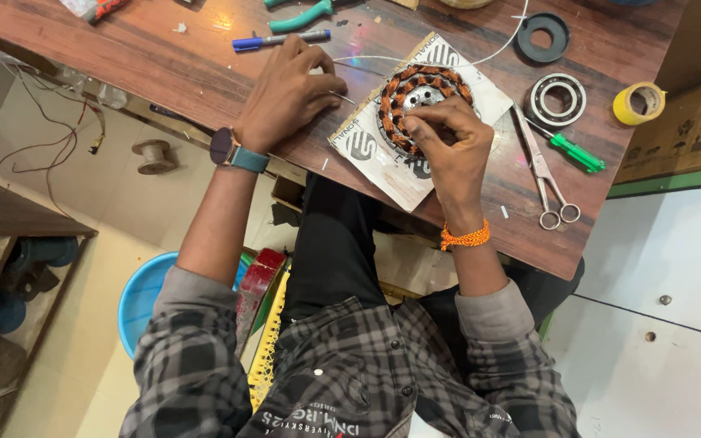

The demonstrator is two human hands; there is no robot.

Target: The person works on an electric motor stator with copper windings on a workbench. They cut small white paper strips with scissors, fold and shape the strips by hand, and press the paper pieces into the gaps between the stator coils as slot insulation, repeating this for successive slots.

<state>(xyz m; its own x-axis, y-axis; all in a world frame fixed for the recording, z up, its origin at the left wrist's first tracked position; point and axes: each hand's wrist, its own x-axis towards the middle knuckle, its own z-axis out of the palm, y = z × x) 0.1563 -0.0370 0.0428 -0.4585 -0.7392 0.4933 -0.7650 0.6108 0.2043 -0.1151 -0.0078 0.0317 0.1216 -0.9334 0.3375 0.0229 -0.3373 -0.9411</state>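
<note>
The left hand (287, 96) rests curled on the wooden table (164, 57) near its front edge, fingers drawn together and seemingly pinching a thin white wire (350, 58), though the grip itself is hidden. Just right of it, on a printed card (367, 150) that overhangs the front edge, lies the stator (423, 101), a ring of copper windings round a steel core. It looks heavy and rigid, but the enamelled coils probably scratch easily, so the outer rim or the core seems the safer hold. The right hand (448, 142) covers its near side, fingertips pressed together on the winding. Further right lie scissors (547, 174), a green-handled screwdriver (575, 152), a bearing (557, 99) and, by the right edge, yellow tape (638, 103), all crowding that side.
</note>
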